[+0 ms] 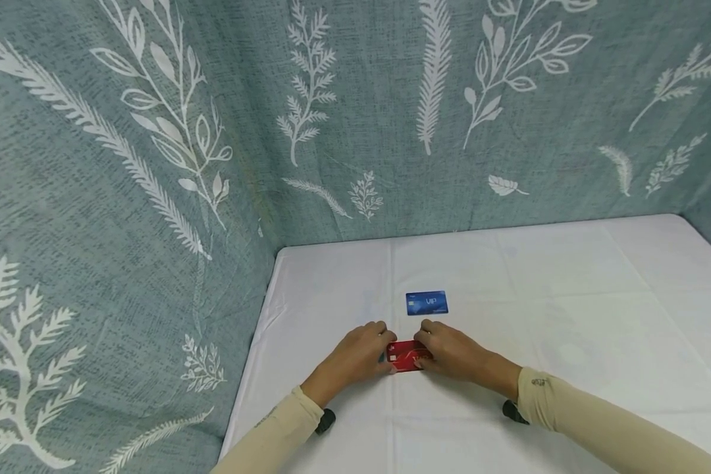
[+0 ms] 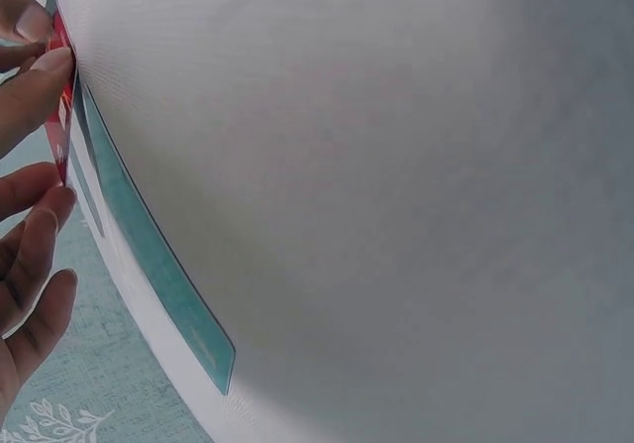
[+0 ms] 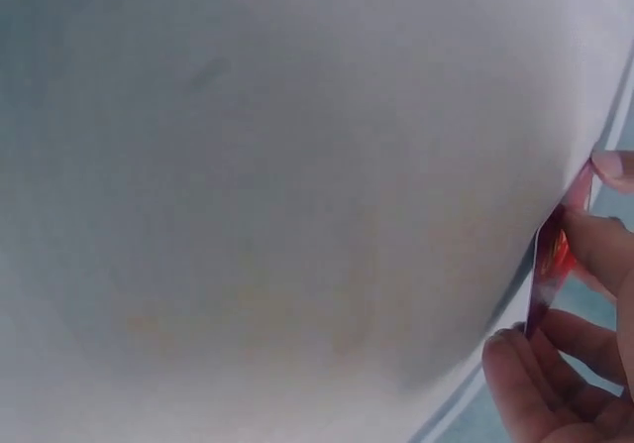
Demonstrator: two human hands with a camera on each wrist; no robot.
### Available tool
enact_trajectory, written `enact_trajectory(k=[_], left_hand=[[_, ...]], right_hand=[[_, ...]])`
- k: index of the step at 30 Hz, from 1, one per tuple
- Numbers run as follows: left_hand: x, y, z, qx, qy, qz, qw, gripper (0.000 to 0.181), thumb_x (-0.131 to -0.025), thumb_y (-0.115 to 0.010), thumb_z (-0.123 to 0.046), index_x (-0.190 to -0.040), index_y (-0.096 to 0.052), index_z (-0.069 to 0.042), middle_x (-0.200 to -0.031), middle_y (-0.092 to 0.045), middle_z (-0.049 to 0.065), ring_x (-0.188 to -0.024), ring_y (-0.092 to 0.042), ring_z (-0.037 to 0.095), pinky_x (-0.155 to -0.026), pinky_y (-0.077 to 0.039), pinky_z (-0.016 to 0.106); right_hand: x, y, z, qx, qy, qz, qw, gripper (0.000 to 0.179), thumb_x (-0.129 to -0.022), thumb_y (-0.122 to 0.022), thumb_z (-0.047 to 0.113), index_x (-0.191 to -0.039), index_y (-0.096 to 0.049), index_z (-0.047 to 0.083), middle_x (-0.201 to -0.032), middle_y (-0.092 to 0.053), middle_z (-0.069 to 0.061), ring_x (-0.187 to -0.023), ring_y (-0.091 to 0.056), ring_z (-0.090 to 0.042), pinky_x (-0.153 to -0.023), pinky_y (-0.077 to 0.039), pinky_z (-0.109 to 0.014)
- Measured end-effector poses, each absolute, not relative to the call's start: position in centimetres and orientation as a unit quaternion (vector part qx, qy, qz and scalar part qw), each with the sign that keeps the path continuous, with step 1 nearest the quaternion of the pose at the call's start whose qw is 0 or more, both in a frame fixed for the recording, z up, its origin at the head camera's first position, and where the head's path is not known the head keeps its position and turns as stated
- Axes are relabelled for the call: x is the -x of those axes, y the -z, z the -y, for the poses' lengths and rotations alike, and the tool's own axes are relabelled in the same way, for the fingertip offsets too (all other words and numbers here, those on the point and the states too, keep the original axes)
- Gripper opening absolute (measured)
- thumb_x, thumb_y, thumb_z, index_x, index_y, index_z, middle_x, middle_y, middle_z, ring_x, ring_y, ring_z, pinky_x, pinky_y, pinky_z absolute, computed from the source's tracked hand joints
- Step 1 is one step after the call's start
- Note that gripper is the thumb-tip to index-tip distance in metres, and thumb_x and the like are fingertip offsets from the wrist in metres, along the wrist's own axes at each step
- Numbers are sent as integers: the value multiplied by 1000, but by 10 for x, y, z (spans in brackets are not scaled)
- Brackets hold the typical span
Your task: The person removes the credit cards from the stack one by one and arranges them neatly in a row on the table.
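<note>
A red card (image 1: 401, 356) with a chip and a gold-toned curved line lies between my two hands. My left hand (image 1: 361, 352) holds its left end, the thumb at the near corner. On the right end, my right hand (image 1: 453, 352) grips it, the thumb over its face. The wrist views show the red card (image 2: 56, 131) tilted, with fingertips at its edges. A teal card (image 2: 163, 255) shows beside it in the left wrist view; from the head it is mostly hidden by my left hand. Beyond the hands lies a blue card (image 1: 426, 303) marked VIP.
A white cloth (image 1: 569, 316) with fold lines covers the table. Grey-green curtains (image 1: 367, 118) with white leaf prints stand along the back and left edges. Black devices (image 1: 326, 421) sit under both wrists.
</note>
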State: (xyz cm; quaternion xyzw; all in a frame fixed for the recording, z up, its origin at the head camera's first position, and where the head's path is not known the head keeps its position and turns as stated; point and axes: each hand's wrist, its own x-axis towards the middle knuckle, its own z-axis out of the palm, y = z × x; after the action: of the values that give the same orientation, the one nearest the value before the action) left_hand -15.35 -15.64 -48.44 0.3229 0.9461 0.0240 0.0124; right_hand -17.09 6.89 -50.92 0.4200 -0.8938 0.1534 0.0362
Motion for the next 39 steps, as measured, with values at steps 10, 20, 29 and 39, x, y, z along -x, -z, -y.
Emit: enact_trajectory(k=[10,20,29,39], left_hand=[[153,484,158,-329,-25,-944,17,49,-81,-82,-44,-117,-70,-12,-103,-65,2,-83,-56,11,-76,-53,23],[154,487,159,-340,-30,-940,16,49,-81,-83,-42,-117,-70,-12,-101,-65,2,-83,-56,11,-78,-53,23],[154,481,158,-331,-36,-942,40,47,-83,-82,-41,-118,-69,-12,-100,-65,0,-83,-55,10,-79,-52,22],[152,480,159,-328,-42,-942,57,47,-84,-81,-41,-119,-69,-11,-101,-66,1,-83,-55,10,-80,-53,23]], right_hand=[[170,510,-69,-411,-154,898,33,42,-81,-84,33,-108,-72,2,-94,-62,-4,-80,-53,-10,-72,-53,-22],[168,509,-69,-407,-145,901,48,42,-81,-84,36,-107,-72,4,-93,-62,-3,-80,-53,-11,-68,-53,-21],[169,509,-70,-408,-138,901,52,39,-82,-83,35,-105,-72,6,-93,-62,-2,-80,-54,-11,-65,-49,-20],[168,511,-70,-415,-141,896,73,37,-80,-85,32,-103,-73,6,-92,-63,-3,-79,-55,-12,-64,-51,-22]])
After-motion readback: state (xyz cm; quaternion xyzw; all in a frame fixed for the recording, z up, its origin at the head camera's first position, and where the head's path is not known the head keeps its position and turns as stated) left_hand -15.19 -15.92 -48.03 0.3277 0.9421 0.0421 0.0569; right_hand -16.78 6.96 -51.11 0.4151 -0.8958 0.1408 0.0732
